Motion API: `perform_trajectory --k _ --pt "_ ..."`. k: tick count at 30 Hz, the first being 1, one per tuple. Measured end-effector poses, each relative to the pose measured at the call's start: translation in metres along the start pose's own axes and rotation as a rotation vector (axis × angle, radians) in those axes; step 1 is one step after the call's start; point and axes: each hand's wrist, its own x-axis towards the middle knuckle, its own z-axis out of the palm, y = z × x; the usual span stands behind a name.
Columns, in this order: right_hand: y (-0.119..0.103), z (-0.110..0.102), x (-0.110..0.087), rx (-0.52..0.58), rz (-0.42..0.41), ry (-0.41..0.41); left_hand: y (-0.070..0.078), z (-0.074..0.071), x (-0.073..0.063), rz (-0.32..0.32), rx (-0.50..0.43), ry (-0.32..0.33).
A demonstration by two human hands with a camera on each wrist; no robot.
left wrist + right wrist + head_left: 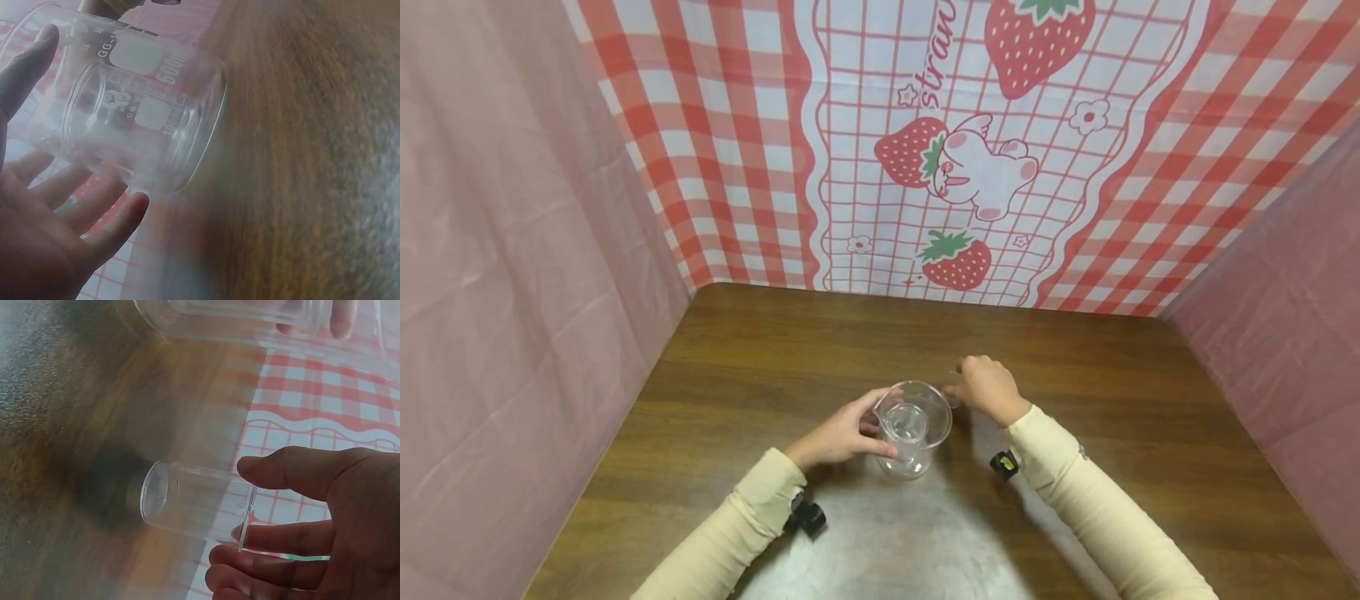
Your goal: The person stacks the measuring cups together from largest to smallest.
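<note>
A large glass beaker (pixel 934 429) marked 500 ml stands upright on the wooden table. Nested inside it is a smaller beaker (pixel 150 112) marked 100 ml. My left hand (pixel 847 429) holds the large beaker from its left side, thumb across the near wall and fingers round the far side. To the right of it, my right hand (pixel 990 387) pinches a small clear glass beaker (pixel 194 497) near its rim between thumb and fingers. That small beaker's base points down toward the table, and the hand covers most of it in the head view.
The brown wooden table (pixel 737 358) reaches back to a red-and-white checked cloth (pixel 745 167) printed with strawberries. Pink curtains (pixel 512 250) hang at both sides. Black wrist cameras (pixel 808 515) sit below both cream sleeves. Light glares off the table's near middle.
</note>
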Motion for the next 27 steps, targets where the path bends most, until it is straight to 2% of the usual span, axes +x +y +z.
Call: perform_trajectory --k 17,27 --pt "-0.003 -0.012 -0.002 0.025 -0.067 0.118 0.001 -0.001 0.0 0.0 -0.005 -0.007" --pt "-0.006 -0.021 -0.006 0.032 -0.068 0.114 0.0 -0.001 0.0 -0.004 -0.004 -0.01"
